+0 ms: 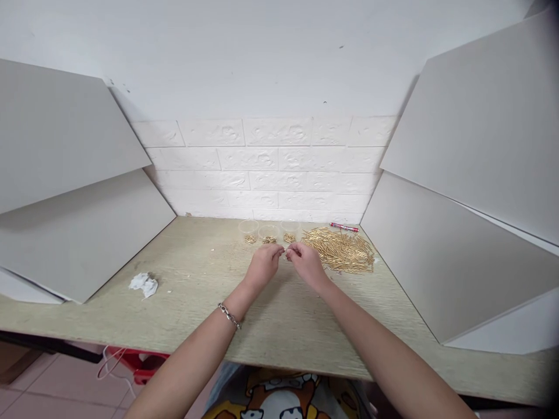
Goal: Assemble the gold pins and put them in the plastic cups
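My left hand (264,262) and my right hand (304,259) meet fingertip to fingertip above the table, just in front of three clear cups. Both are closed in a pinch, and what sits between the fingers is too small to make out. The left cup (248,226), the middle cup (268,231) and the right cup (290,227) each hold small gold-coloured pieces at the bottom. Beside my right hand spreads a large pile of thin gold-coloured metal pins (340,250).
A red marker (344,227) lies behind the pile. Crumpled white tissue (144,284) rests on the left of the wooden table (192,326). Grey panels lean at the left (87,233) and right (463,256); a white brick-patterned wall (262,157) stands behind. Below is a red stool (142,364).
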Demonstrator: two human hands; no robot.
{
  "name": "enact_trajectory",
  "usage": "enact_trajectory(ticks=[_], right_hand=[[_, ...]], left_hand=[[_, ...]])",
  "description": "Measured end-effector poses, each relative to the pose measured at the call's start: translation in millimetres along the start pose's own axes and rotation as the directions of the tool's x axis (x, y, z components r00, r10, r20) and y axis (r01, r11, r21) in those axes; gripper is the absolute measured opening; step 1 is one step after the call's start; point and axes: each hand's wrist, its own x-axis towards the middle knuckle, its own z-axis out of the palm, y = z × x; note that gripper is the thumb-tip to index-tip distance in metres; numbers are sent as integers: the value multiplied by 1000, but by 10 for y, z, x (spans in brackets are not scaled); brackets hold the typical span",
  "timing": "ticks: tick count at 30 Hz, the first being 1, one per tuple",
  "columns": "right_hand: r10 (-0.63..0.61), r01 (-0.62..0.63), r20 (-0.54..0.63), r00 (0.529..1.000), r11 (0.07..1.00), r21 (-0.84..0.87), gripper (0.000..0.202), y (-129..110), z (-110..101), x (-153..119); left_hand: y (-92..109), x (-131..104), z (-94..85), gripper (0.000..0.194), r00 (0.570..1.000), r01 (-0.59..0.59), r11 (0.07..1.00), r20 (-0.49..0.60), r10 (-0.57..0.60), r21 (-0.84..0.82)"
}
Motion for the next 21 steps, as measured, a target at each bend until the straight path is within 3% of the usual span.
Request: enact_trajectory(ticks=[9,16,21], right_hand=[[-263,250,-38,964,946,-207,16,44,-26,8],[-227,225,0,974,963,-151,15,31,-53,19],[-189,187,-11,982,977,-106,15,-29,-97,22]], left_hand=[[-17,-15,-25,20,986,-145,986,-75,151,76],[-22,-4,-40,20,983,-170,982,-63,175,76],[30,5,-27,17,996,-50,997,-74,46,-57]])
